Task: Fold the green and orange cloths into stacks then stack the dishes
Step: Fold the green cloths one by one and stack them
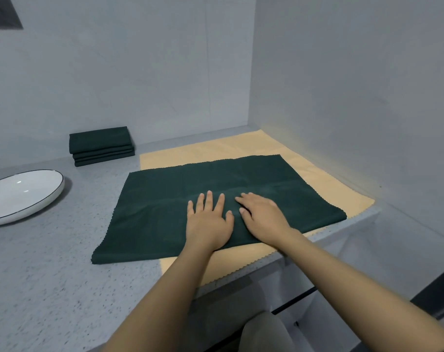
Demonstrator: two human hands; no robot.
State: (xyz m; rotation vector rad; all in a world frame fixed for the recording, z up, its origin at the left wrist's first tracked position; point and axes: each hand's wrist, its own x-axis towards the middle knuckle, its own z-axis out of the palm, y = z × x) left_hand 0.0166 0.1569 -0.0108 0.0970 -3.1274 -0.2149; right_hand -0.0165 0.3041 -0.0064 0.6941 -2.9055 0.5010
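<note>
A dark green cloth [165,199], folded once into a long rectangle, lies flat on the grey counter. It partly covers a pale orange cloth [304,158] spread under it toward the right corner. My left hand [208,219] presses flat on the green cloth with fingers spread. Right beside it, my right hand [261,214] rests flat on the same cloth, fingers pointing left. A stack of folded green cloths [101,146] sits at the back by the wall. A white dish with a dark rim [23,194] stands at the left.
Grey walls close the counter [51,262] at the back and on the right. The counter's front edge runs diagonally at the lower right, with a dark gap below it. A dark panel [2,11] hangs at the top left.
</note>
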